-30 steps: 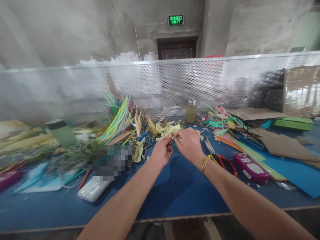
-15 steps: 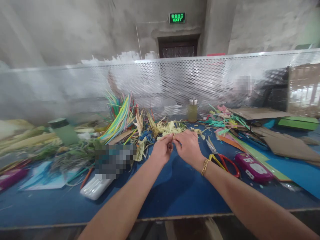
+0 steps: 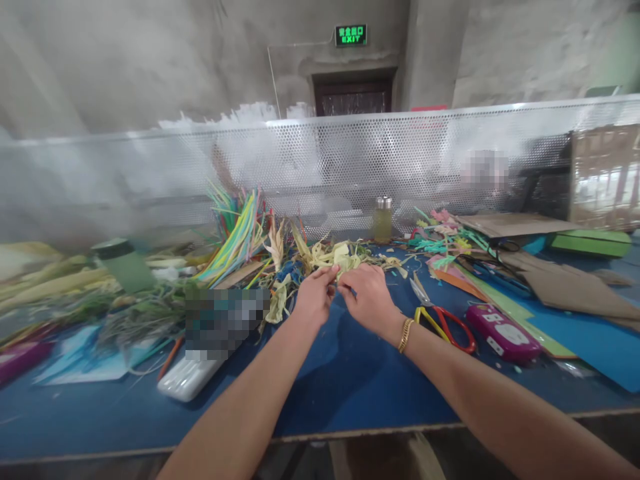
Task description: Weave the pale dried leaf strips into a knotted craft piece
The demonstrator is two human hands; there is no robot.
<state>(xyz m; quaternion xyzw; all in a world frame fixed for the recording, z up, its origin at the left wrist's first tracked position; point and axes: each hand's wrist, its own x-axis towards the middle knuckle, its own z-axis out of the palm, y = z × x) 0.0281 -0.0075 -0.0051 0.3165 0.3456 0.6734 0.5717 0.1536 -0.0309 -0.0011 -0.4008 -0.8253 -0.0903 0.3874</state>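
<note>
lying just beyond left grip (image 3: 315,295) and right grip (image 3: 369,293), both curled, hold unclear, are pale husks (image 3: 341,255).

Dim, even light; smeared left edge
The exit sign (image 3: 351,35) glows green; soft shadow darkens the blue tabletop (image 3: 350,403).

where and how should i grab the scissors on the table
Probably by the red handle of the scissors, from above and its right side: the handles point back toward the person, the blades point away, and the right forearm lies close beside the yellow handle.
</note>
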